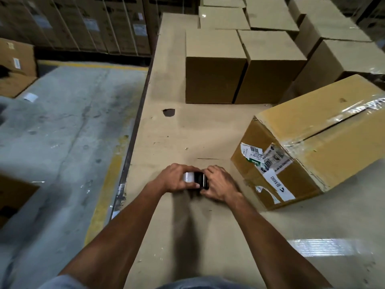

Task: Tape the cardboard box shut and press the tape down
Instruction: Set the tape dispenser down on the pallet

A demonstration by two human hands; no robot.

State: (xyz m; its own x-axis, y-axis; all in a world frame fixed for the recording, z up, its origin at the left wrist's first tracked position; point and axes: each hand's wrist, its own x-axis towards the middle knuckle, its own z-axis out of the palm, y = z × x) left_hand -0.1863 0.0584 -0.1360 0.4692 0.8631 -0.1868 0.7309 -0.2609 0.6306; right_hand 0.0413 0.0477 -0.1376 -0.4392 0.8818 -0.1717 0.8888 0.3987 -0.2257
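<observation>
A roll of clear tape on a black dispenser (194,178) sits between both hands above the cardboard-covered table (183,130). My left hand (177,177) wraps the clear roll from the left. My right hand (218,182) grips the black part from the right. The cardboard box (316,140) lies tilted to the right of my hands, apart from them. Its top seam carries wrinkled clear tape, and torn labels cover its near end.
Two plain closed boxes (239,65) stand at the back of the table, with more stacked behind and to the right. The table's left edge (133,142) drops to a grey concrete floor (62,132) with yellow lines. Strapped cartons line the far wall.
</observation>
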